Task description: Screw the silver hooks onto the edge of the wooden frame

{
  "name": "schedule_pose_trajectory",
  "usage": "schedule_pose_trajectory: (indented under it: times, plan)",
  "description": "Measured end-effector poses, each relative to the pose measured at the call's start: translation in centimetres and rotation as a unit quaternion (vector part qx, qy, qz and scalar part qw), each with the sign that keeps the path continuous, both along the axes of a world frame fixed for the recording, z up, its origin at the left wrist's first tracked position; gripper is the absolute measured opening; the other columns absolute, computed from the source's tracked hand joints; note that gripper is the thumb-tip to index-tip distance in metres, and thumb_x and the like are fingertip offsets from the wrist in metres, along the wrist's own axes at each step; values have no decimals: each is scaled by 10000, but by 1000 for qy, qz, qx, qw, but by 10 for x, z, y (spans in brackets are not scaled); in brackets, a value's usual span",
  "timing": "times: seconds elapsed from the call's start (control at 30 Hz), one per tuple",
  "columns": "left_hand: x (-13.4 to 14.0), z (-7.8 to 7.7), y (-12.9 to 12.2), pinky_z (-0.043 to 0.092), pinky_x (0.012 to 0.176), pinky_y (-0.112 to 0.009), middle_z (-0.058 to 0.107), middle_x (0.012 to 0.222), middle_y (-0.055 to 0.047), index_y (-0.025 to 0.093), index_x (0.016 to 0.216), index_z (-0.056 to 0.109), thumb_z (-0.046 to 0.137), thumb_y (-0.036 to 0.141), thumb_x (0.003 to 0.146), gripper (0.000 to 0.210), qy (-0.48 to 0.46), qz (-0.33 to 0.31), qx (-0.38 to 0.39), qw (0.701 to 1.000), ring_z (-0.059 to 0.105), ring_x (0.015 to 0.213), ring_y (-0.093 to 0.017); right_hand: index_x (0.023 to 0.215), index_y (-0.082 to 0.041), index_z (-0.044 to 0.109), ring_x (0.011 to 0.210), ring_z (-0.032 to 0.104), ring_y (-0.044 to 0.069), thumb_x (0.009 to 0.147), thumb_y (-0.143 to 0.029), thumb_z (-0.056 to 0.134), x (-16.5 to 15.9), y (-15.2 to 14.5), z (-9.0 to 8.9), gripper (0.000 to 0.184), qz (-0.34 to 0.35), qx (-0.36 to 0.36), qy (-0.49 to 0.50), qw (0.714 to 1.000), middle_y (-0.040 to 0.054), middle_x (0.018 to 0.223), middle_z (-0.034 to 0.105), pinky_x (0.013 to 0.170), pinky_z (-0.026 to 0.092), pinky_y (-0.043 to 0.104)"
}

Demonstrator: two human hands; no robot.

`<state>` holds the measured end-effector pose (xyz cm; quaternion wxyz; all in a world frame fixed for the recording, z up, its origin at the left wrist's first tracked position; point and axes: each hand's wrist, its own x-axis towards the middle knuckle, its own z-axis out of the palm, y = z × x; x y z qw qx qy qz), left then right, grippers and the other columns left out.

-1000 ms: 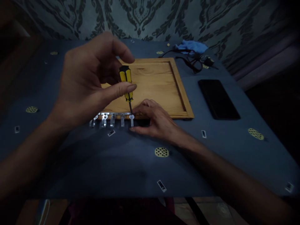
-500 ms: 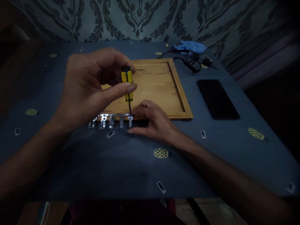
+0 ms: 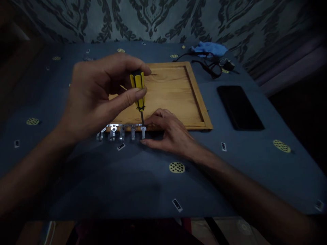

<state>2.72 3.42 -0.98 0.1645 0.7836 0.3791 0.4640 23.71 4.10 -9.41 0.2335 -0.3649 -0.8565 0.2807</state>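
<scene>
My left hand (image 3: 93,95) is closed round the yellow and black handle of a screwdriver (image 3: 139,81), thumb in front and forefinger behind. The screwdriver stands almost upright, its tip at the right end of a metal hook rail (image 3: 133,131). That rail, with several silver hooks, lies along the near edge of a shallow wooden tray or frame (image 3: 173,92). Beside the tip, my right hand (image 3: 175,134) grips this near edge, fingers on the wood and thumb below by the last hook. Whether a screw sits under the tip is too small to tell.
A black phone (image 3: 240,107) lies right of the wooden piece. Behind it are dark glasses (image 3: 214,71), a small dark object (image 3: 227,64) and a crumpled blue cloth (image 3: 209,48). A patterned blue cloth (image 3: 122,190) covers the table, which meets a papered wall (image 3: 153,20).
The screwdriver handle has turned slightly in my left fingers, and the forefinger reaches a little further right. The view has shifted a bit; my right hand stays at the edge.
</scene>
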Motion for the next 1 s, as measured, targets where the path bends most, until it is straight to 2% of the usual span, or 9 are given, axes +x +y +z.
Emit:
schedule_pose_trajectory:
  times: [0.17,0.33,0.5,0.6,0.77,1.0]
  plan:
    - [4,-4,-3,630,668,-322,746,1029,-2,252,1085,728,697,252,943,145,35,23,25,999,717,873,-168,1052,-192,681,1008,586,285,779,-401,789,0,0,1,360,2,1,-2,1000,92,1042,630,854,470,410]
    - [6,-3,-4,618,630,-270,734,962,11,271,1049,736,805,334,858,213,50,35,46,997,699,801,-146,1034,-205,675,1001,586,280,780,-382,804,0,-1,1,336,2,8,4,1000,77,1019,629,851,470,410]
    - [6,1,-6,595,653,-254,701,816,49,252,1009,726,819,265,841,192,51,38,30,998,679,753,-119,1040,-198,688,996,596,278,768,-385,816,0,0,-2,353,3,11,9,1000,73,1006,634,842,473,400]
    - [6,2,-6,595,679,-248,709,819,47,231,1022,722,805,217,850,191,60,39,29,997,694,774,-125,1045,-188,695,984,602,277,767,-382,819,0,1,-2,361,6,16,12,1000,79,1001,635,836,476,401]
    - [2,2,-3,626,736,-285,746,925,-4,194,1072,728,791,237,866,219,52,16,17,998,726,840,-162,1072,-187,692,1003,604,279,781,-375,816,1,1,-2,368,12,14,8,1000,89,1041,646,858,486,418]
    - [-4,6,-2,642,821,-364,769,1052,-29,224,1162,714,749,248,894,271,65,-9,-47,997,760,932,-216,1077,-163,704,1019,617,291,771,-372,834,0,1,-2,392,6,13,4,1000,110,1062,646,864,500,424]
